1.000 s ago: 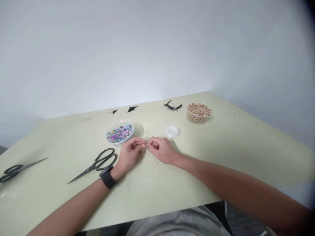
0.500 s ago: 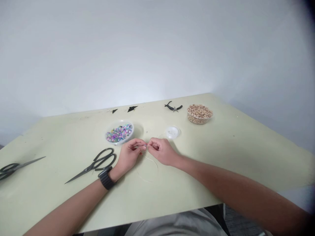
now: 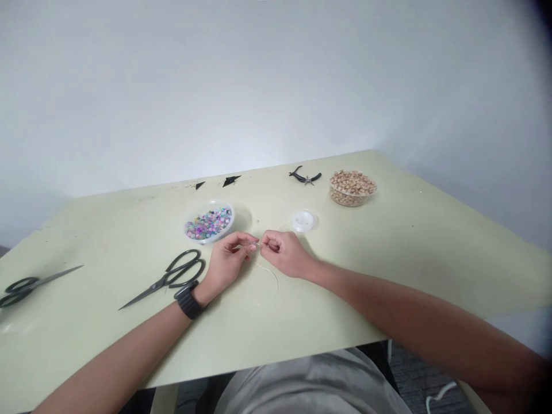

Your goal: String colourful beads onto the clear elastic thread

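Observation:
My left hand (image 3: 226, 261) and my right hand (image 3: 284, 253) meet fingertip to fingertip at the middle of the pale green table (image 3: 388, 259). Both are pinched on a thin clear cord (image 3: 269, 271) that loops down toward me on the tabletop. A tiny bead seems to sit between the fingertips, too small to make out. My left wrist carries a black watch (image 3: 188, 300). Just beyond my left hand stands a clear bowl of coloured beads (image 3: 209, 221). A small white spool (image 3: 303, 220) lies beyond my right hand.
Black scissors (image 3: 168, 279) lie left of my left hand, and a second pair (image 3: 30, 284) sits at the far left edge. Black pliers (image 3: 305, 176) and a tub of tan beads (image 3: 352, 187) are at the back right. Two dark scraps (image 3: 230, 181) lie at the back.
The view has tilted a little, so everything sits higher in the picture. My hands stay pinched together; the cord loop below them looks smaller and flatter.

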Action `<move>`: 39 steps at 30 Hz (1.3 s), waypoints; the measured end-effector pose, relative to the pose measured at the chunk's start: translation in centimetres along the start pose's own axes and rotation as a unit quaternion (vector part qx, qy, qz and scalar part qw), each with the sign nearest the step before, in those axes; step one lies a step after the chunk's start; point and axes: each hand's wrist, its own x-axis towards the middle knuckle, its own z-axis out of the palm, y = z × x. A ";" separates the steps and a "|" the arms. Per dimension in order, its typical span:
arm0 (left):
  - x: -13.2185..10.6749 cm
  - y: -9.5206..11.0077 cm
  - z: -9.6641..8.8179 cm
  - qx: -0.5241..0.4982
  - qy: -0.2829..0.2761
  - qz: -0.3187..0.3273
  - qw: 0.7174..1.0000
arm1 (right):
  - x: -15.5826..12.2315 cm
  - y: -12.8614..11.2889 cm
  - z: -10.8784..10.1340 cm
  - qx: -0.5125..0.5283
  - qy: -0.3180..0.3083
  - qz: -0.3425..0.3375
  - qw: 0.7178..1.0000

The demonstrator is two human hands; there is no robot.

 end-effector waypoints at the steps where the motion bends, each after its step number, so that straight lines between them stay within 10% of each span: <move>1: 0.0 0.0 0.0 0.000 -0.002 0.003 1.000 | 0.0 0.0 0.0 -0.002 0.000 -0.002 1.000; 39: -0.1 0.2 0.2 -0.021 -0.011 0.007 1.000 | 0.1 -0.2 0.0 -0.023 0.004 -0.012 1.000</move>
